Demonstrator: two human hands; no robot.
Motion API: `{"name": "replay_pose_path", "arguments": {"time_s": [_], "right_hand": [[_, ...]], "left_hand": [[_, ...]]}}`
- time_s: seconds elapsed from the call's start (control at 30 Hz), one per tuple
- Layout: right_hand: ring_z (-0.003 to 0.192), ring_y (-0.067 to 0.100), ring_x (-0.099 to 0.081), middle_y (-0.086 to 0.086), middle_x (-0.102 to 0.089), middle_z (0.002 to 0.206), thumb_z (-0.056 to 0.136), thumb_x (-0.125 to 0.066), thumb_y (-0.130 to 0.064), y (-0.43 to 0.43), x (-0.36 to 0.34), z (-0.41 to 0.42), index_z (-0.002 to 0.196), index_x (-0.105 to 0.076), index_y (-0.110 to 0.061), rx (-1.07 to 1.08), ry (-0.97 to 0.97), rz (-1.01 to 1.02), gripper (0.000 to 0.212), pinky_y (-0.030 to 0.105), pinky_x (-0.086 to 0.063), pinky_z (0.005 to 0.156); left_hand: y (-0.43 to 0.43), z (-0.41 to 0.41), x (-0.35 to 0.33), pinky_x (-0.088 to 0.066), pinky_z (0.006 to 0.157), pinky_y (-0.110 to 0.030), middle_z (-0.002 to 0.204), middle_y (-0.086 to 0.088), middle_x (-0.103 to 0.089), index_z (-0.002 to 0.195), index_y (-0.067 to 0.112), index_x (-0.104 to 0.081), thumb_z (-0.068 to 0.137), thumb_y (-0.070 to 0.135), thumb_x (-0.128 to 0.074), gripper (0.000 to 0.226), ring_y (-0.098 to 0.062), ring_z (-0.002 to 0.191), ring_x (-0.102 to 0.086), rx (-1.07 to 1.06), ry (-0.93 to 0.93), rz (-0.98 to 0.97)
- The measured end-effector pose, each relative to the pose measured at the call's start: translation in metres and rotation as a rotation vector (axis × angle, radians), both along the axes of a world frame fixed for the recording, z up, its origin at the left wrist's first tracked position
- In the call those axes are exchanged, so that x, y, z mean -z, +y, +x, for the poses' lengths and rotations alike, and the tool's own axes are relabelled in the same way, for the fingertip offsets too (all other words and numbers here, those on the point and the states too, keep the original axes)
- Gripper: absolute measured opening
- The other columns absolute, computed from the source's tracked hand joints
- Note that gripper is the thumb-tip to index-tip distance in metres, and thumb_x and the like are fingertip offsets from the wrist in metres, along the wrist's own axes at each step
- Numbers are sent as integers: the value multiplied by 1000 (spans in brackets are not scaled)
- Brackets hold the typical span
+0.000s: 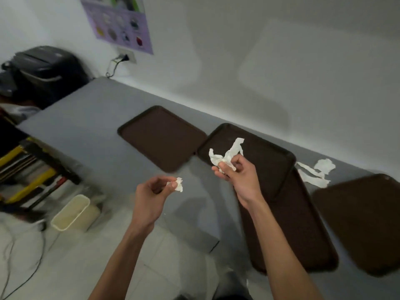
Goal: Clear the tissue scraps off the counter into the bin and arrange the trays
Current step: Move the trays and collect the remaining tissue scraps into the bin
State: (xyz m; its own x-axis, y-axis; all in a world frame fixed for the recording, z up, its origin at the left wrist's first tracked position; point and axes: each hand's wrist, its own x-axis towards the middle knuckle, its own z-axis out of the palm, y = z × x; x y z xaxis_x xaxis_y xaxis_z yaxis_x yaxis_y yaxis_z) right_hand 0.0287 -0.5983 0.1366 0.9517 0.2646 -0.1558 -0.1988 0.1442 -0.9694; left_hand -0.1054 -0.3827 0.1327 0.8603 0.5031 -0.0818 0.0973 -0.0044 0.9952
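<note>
- Left hand (151, 191) up over the near edge of the grey surface (86, 118), fingers curled, thumb and fingertips pinching a small crumpled tissue wad (178, 185).
- Right hand (236, 174) up above the middle tray (268, 154), fingers closed round a larger tissue bunch (227, 153), 2 loose ends sticking up and out past the knuckles.
- More tissue strips (313, 174) lying flat on the surface close to the wall, between the middle tray and the right tray (363, 224).
- 4 brown trays in all, each lying flat on the surface.
- Left tray (162, 137) just beside the middle tray, corners very close; contact impossible to tell.
- Near tray (307, 230) reaching to the front edge of the surface, its far end overlapped by the middle tray.
- Right tray apart from the near tray, a strip of grey surface between them.
- Cream bin (92, 215) on the floor, below and left of the surface, mouth facing up, well apart from both hands.
- Black appliance (43, 68) past the far left end of the surface, blurred, kind not clear.
- Poster (121, 22) on the white wall, a socket (127, 57) with a black cable plugged in just below it.
- Rack with yellow bars (32, 169) at the left edge, near the bin.
- Dark cables (32, 267) trailing across the pale floor.
</note>
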Motion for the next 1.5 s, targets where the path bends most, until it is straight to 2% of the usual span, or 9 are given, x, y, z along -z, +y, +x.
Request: {"name": "replay_pose_path", "arguments": {"time_s": [0.23,0.37,0.47,0.6,0.77,0.93,1.17,1.37,1.5], "right_hand": [[90,37,-80,15,-75,87,92,-79,1,166,3,-60,75,-51,-5,-207,-116,-105,33,46,-66,85],[87,29,-79,27,-72,89,92,-79,3,248,19,-85,79,-57,4,-372,-146,-85,26,45,-67,83],[87,29,-80,23,-75,85,90,-81,1,310,40,-99,77,-62,-3,-476,-137,-105,24,45,-67,83],[89,37,-78,21,-75,85,89,-82,0,394,76,-107,76,-63,-6,-600,-93,-114,24,54,-66,84],[86,40,-78,14,-76,84,90,-84,-9,494,120,-110,73,-67,-25,-702,-76,-240,29,53,-66,85],[75,19,-80,2,-77,78,89,-85,-11,581,156,-115,75,-67,-18,-797,-116,-402,24,50,-67,77],[77,17,-81,1,-79,82,94,-81,-13,693,232,-122,84,-70,-13,-828,-48,-540,14,51,-67,77],[78,7,-79,-11,-79,86,93,-81,-32,786,354,-127,87,-68,-27,-835,-65,-707,16,44,-66,74],[70,-1,-75,-3,-79,90,94,-81,-24,843,438,-129,89,-69,-22,-789,8,-805,14,21,-63,68]], "left_hand": [[117,-100,-3,-57,80,-15,97,2,-81,101,11,-79,91,11,-79,10,-10,92,-77,-340,48,52],[174,-145,12,-59,87,-24,97,3,-81,100,15,-81,91,13,-79,10,-13,95,-77,-505,89,43],[216,-168,28,-61,91,-35,98,-2,-81,102,13,-80,91,10,-78,11,-20,95,-77,-592,109,17],[277,-185,53,-62,92,-35,94,-5,-81,102,12,-79,91,9,-78,12,-22,93,-78,-725,146,-30],[364,-191,85,-62,93,-42,89,-7,-80,100,14,-79,91,11,-79,10,-22,88,-78,-839,242,-81],[443,-196,117,-62,91,-44,91,-9,-80,101,12,-79,93,12,-78,9,-25,86,-78,-933,296,-122],[549,-196,184,-62,88,-40,86,0,-80,98,20,-80,92,21,-80,7,-17,83,-79,-957,411,-145],[653,-184,306,-56,81,-29,85,12,-79,99,33,-79,91,34,-79,9,-4,88,-74,-824,583,-101],[710,-172,398,-58,76,-27,85,11,-79,99,35,-78,90,24,-80,14,-1,79,-72,-714,659,-78]]}}
